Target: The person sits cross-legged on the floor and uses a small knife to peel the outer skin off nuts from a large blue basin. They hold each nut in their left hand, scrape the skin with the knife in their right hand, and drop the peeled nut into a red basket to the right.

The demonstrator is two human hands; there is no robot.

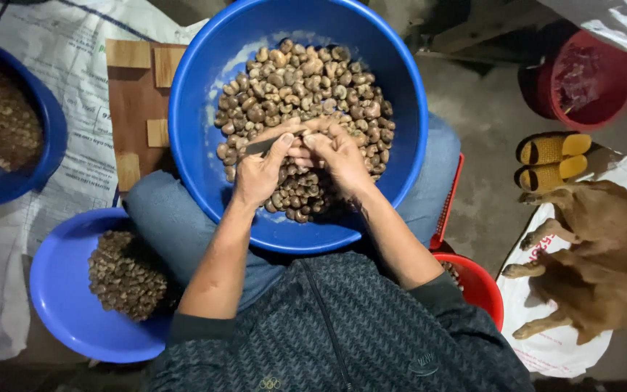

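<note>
Basin point(408, 94) first, the big blue one, resting on the person's lap across the blue-trousered knees, heaped toward its far side with brown, shell-on nuts point(306, 80); beyond it on the left lies a white woven sack point(52, 43) spread over the floor, with a brown wooden board point(133, 109) on top of it; to the right, on another pale sack, a tan dog point(604, 254) lies stretched out, its paws toward the person; a second blue basin point(56, 290) sits by the person's left knee, holding a smaller mound of darker nuts; a third blue tub point(45, 123) shows at the left edge, also filled; a red bucket point(589, 80) stands in the upper right corner, and the rim of a red bowl point(484, 287) peeks out by the right hip; a pair of yellow slippers point(551, 160) lies just above the dog.

Over the middle of the big basin the two hands meet, pressed close together; the left hand point(259, 174) grips a small knife point(264, 145), its dark blade lying under the thumb; the right hand point(342, 156) has its fingertips bunched against the left, pinching what seems to be a single nut between them, though the nut itself is too hidden to make out.
</note>
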